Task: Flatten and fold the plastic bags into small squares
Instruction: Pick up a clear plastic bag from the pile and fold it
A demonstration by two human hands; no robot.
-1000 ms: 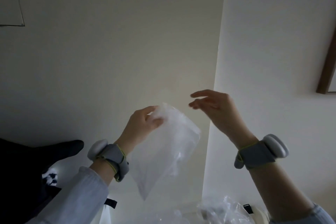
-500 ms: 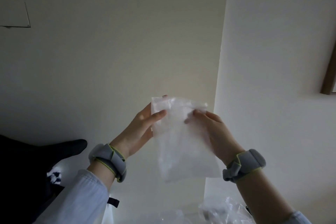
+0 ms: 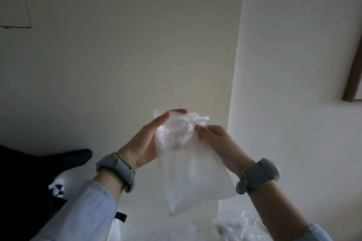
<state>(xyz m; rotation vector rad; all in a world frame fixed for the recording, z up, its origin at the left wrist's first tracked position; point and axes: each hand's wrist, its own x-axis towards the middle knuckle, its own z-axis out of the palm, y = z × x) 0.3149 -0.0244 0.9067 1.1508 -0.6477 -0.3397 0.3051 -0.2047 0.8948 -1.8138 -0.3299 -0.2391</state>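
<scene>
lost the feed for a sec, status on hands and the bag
Left hand and right hand both pinch the clear bag at its top. Bag hangs in the air, crumpled, not folded. More bags below. Nothing in the way.

A pale surface (image 3: 221,209) is showing only along the bottom edge of the head view, too little to identify. Crumpled clear plastic bags (image 3: 237,225) are lying on it at lower right, with another translucent sheet (image 3: 176,233) sitting just beside them toward the centre.
</scene>
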